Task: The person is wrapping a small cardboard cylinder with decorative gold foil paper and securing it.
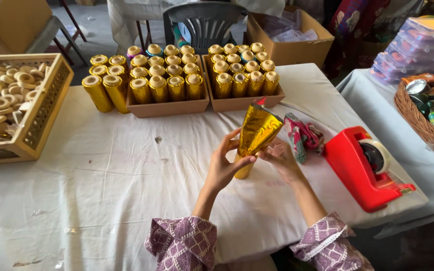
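Just left of the red tape dispenser (365,168), the left hand (223,163) and right hand (281,158) are both gripping a gold foil tube (255,138), holding it tilted above the white tablecloth (101,175), near the patterned paper (302,136).

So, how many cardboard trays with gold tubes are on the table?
2: the left tray and the right tray stand side by side at the far edge of the table, beyond the hands.

Both hands (222,163) (281,158) raised together, fingers (242,161) curled (forearms converging).
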